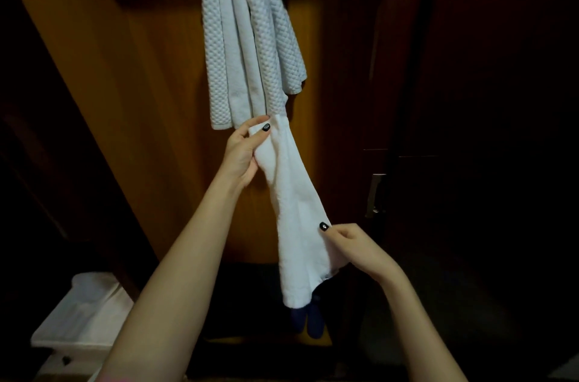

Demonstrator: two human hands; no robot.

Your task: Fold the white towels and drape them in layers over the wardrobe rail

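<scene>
Wardrobe interior (156,99): brown wood panel lit at centre-left, the right side and the door lost in dark.

Hung towels (250,37): several white waffle-weave towels are draped in overlapping layers at top centre, far side. Their upper ends are cut off by the frame edge, and the lower ends hang at uneven heights, the leftmost lowest.

Held towel (297,209): a smooth white towel, folded into a long narrow strip, is held nearer the camera and slanted from upper left to lower right. Its top end sits just below the hung towels, overlapping their bottom edge in view; contact cannot be told.

White stack (84,319): folded white cloth is seen low at near left, blurred.

Hands: well apart. The left hand (244,153) is pinched on the strip's top end, thumb in front. The right hand (354,243) is pinched on the strip's right edge lower down.

Dark blue item (308,322): seen below the strip's bottom end, kind unclear.

Metal handle (376,193): seen on the dark door at right.
</scene>
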